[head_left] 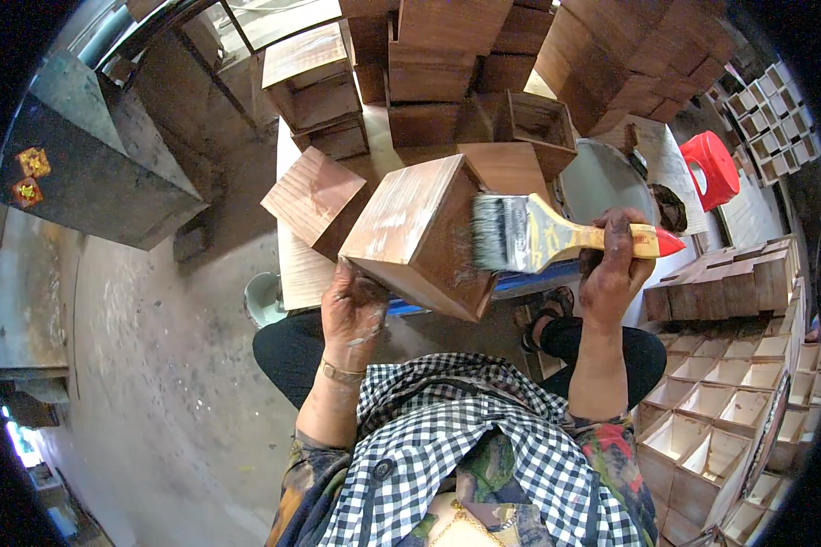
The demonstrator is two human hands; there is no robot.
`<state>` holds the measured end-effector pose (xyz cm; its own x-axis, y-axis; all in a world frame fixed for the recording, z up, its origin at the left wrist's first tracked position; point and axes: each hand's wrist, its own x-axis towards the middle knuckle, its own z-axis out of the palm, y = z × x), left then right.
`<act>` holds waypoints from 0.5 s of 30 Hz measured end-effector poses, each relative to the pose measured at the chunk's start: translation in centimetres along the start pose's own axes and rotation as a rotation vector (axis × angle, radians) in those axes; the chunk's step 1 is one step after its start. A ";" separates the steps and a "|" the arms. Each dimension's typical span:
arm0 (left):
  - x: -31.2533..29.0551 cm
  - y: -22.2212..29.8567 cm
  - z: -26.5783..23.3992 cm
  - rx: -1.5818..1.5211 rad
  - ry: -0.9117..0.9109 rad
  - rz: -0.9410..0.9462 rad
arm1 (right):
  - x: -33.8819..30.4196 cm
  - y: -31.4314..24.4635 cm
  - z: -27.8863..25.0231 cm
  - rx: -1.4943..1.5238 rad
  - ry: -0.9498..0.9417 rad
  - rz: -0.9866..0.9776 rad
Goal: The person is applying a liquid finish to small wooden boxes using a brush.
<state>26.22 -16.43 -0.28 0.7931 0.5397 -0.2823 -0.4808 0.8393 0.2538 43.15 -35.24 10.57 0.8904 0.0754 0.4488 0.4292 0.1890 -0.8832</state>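
Brown-grained and white-streaked, a wooden box is tilting above the near edge of the pale-topped table, the left hand grasping its lower corner. The right hand is clenching a yellow-handled, red-tipped flat paintbrush beside the box's right face, any lettering being too small to read.

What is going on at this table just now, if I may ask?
The person's left hand holds up a wooden box by its near left corner. The right hand grips a wide paintbrush by the handle, with the bristles at the box's right side, touching or nearly so. Whitish streaks show on its upper face. More wooden boxes stand beyond it.
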 end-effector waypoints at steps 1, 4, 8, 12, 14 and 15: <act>0.0 0.0 0.0 -0.012 -0.024 -0.006 | 0.3 0.2 -0.3 -0.033 0.017 0.018; 0.1 -0.1 0.3 -0.031 0.038 0.018 | 0.5 0.5 -0.6 0.061 0.074 0.078; 0.3 -0.5 0.5 -0.022 0.023 0.023 | -0.1 0.3 0.0 0.213 0.006 0.150; 0.3 -0.3 0.4 -0.033 0.009 0.035 | 0.0 1.0 -0.2 -0.145 0.033 0.042; 0.2 0.0 0.2 -0.035 0.028 0.044 | 0.2 1.4 -1.2 -0.026 0.134 0.174; 0.1 0.2 0.2 -0.046 -0.022 0.047 | 0.4 1.7 -1.9 0.001 0.192 0.236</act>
<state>26.30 -16.19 -0.10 0.7770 0.5774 -0.2509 -0.5338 0.8155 0.2235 44.51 -36.75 9.01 0.9780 -0.0687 0.1969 0.2066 0.1889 -0.9600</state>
